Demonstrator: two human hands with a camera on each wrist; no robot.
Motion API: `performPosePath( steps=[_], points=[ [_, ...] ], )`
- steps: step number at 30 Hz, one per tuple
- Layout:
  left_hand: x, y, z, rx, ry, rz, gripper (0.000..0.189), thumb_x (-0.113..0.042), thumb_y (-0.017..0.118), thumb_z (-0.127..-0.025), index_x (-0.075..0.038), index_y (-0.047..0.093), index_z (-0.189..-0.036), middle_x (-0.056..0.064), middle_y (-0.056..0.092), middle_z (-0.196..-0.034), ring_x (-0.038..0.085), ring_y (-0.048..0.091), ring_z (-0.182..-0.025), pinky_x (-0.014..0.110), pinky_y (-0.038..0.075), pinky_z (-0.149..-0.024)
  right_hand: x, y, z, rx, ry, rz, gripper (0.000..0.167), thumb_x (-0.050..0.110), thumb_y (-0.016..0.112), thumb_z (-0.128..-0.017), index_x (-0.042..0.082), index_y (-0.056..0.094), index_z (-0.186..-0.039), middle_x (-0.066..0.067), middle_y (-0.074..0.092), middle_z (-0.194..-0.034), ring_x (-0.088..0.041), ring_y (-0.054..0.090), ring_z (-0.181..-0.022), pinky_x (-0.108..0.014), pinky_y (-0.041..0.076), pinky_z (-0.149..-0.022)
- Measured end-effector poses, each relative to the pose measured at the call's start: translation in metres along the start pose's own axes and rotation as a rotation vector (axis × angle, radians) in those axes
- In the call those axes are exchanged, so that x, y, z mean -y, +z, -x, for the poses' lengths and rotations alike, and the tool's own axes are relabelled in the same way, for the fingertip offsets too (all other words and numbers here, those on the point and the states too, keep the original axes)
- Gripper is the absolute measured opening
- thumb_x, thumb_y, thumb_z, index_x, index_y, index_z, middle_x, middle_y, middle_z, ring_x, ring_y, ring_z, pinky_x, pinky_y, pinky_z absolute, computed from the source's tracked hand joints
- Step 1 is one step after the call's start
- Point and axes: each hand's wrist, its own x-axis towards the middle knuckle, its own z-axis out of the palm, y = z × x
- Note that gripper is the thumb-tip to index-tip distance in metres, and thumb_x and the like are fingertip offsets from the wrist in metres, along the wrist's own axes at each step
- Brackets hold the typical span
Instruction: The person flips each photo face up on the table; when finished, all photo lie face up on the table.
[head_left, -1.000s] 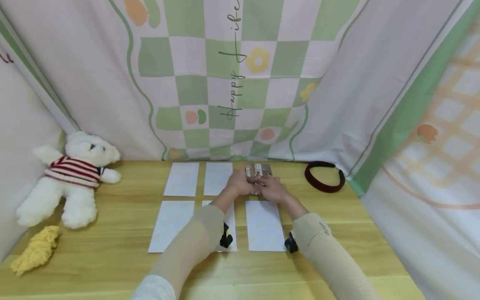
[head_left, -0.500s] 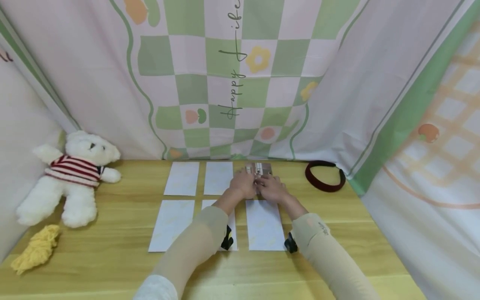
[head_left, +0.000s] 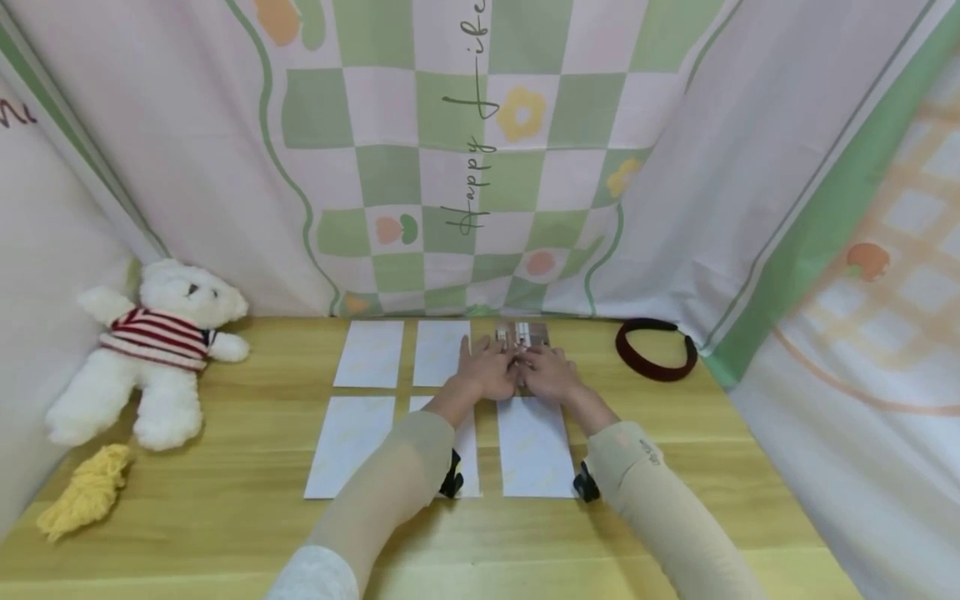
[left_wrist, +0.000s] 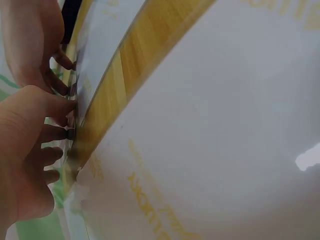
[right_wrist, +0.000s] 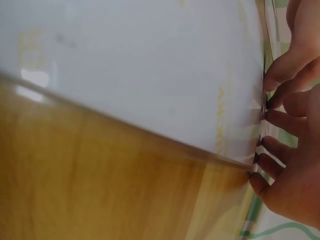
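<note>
A glossy picture card with a brownish print lies at the back right of a grid of white sheets. My left hand rests on its left part, fingers spread and fingertips pressing down. From the right, my right hand touches the same card, its thumb close beside the left hand. Both hands hide the card's near half. Faint yellow lettering marks a white sheet that fills much of the left wrist view. In the right wrist view, fingertips meet the surface beyond another white sheet.
White sheets lie in two rows on the wooden table. A dark red headband is at the back right. On the left sit a white teddy bear in a striped top and a yellow yarn bundle. A printed curtain hangs behind.
My left hand's fingers have spread out over the card and its left neighbour. My right hand stays on the card, nearly still. The head view has shifted slightly.
</note>
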Motion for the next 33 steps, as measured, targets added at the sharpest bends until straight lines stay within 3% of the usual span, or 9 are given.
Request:
performPosePath(
  steps=[7, 10, 14, 16, 21, 23, 28, 31, 33],
  points=[
    [0.005, 0.003, -0.002, 0.0, -0.003, 0.0, 0.057, -0.041, 0.036, -0.11, -0.03, 0.029, -0.165, 0.001, 0.025, -0.175, 0.03, 0.015, -0.165, 0.065, -0.004, -0.133, 0.003, 0.003, -0.002, -0.027, -0.02, -0.004, 0.052, 0.035, 0.038, -0.108, 0.016, 0.049, -0.155, -0.022, 0.044, -0.163, -0.052, 0.037, -0.148, -0.075, 0.033, -0.116],
    [0.008, 0.002, -0.006, -0.026, 0.008, 0.0, 0.059, -0.044, 0.039, -0.108, -0.031, 0.029, -0.165, 0.0, 0.025, -0.175, 0.03, 0.018, -0.165, 0.068, -0.004, -0.132, 0.005, 0.004, -0.004, -0.092, -0.03, -0.024, 0.049, 0.029, 0.039, -0.107, 0.012, 0.055, -0.15, -0.024, 0.051, -0.156, -0.052, 0.043, -0.143, -0.073, 0.037, -0.114],
    [0.014, -0.008, 0.0, -0.079, 0.015, 0.009, 0.065, -0.053, 0.046, -0.105, -0.026, 0.034, -0.164, 0.003, 0.027, -0.174, 0.033, 0.022, -0.163, 0.071, -0.003, -0.13, 0.006, 0.003, -0.009, -0.261, -0.075, -0.114, 0.04, 0.016, 0.047, -0.104, -0.001, 0.066, -0.134, -0.027, 0.069, -0.131, -0.041, 0.069, -0.105, -0.055, 0.057, -0.092],
    [0.019, -0.015, 0.005, -0.093, 0.01, 0.015, 0.069, -0.052, 0.052, -0.103, -0.022, 0.036, -0.163, 0.006, 0.029, -0.174, 0.033, 0.022, -0.163, 0.07, -0.004, -0.131, 0.009, 0.001, -0.01, -0.288, -0.075, -0.231, 0.038, 0.015, 0.049, -0.103, -0.004, 0.066, -0.131, -0.026, 0.072, -0.124, -0.037, 0.07, -0.093, -0.05, 0.06, -0.082],
    [0.043, -0.022, 0.009, -0.081, -0.036, -0.002, 0.072, -0.036, 0.057, -0.098, -0.016, 0.034, -0.163, 0.007, 0.025, -0.175, 0.03, 0.019, -0.164, 0.07, -0.004, -0.131, 0.032, -0.003, -0.012, -0.18, 0.034, -0.528, 0.048, 0.019, 0.046, -0.105, -0.001, 0.051, -0.148, -0.025, 0.059, -0.145, -0.036, 0.065, -0.118, -0.043, 0.059, -0.095],
    [0.057, -0.024, 0.01, -0.067, -0.051, -0.006, 0.073, -0.031, 0.055, -0.096, -0.014, 0.031, -0.164, 0.008, 0.022, -0.175, 0.03, 0.018, -0.165, 0.07, -0.002, -0.131, 0.043, -0.003, -0.014, -0.134, 0.074, -0.622, 0.051, 0.016, 0.046, -0.104, -0.001, 0.045, -0.152, -0.025, 0.057, -0.146, -0.031, 0.066, -0.109, -0.034, 0.058, -0.086],
    [0.09, -0.039, 0.022, 0.06, -0.083, 0.021, 0.075, -0.02, 0.051, -0.095, -0.007, 0.027, -0.164, 0.012, 0.017, -0.176, 0.031, 0.012, -0.166, 0.068, -0.004, -0.132, 0.063, -0.004, -0.017, 0.0, 0.156, -0.902, 0.056, 0.015, 0.042, -0.106, -0.001, 0.031, -0.158, -0.006, 0.056, -0.093, -0.011, 0.044, -0.062, -0.023, 0.039, -0.056],
    [0.103, -0.051, 0.032, 0.177, -0.1, 0.006, 0.077, -0.012, 0.055, -0.094, -0.003, 0.024, -0.164, 0.014, 0.014, -0.176, 0.032, 0.01, -0.166, 0.067, -0.005, -0.132, 0.068, -0.005, -0.018, 0.063, 0.153, -1.074, 0.053, 0.012, 0.039, -0.107, -0.004, 0.025, -0.156, 0.007, 0.038, -0.074, -0.006, 0.033, -0.059, -0.02, 0.036, -0.06],
    [0.107, -0.057, 0.037, 0.233, -0.104, -0.02, 0.08, -0.011, 0.061, -0.094, -0.002, 0.024, -0.164, 0.016, 0.013, -0.176, 0.033, 0.01, -0.166, 0.068, -0.003, -0.132, 0.069, -0.006, -0.019, 0.083, 0.135, -1.148, 0.035, 0.01, 0.038, -0.107, -0.004, 0.038, -0.139, 0.01, 0.034, -0.067, -0.005, 0.032, -0.059, -0.02, 0.036, -0.066]
  ],
)
